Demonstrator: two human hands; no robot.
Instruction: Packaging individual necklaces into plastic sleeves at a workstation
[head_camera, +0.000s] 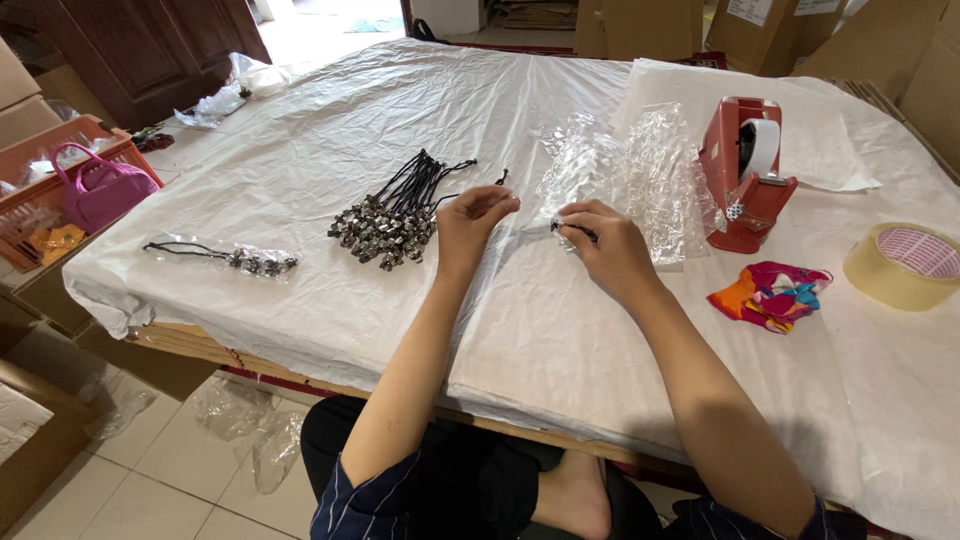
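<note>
Both hands pinch: left hand (476, 217) something unclear, right hand (603, 240) a half-hidden dark trinket (562, 228).

There is one view only — a camera worn on the person's head, looking steeply down and forward over the plastic-sheeted table (300, 180). It sits close: both forearms run up from the bottom edge, and the person's lap and a bare foot show below the near table edge. Farther up — cardboard boxes (880, 40) and a dark wooden door (140, 50).
</note>
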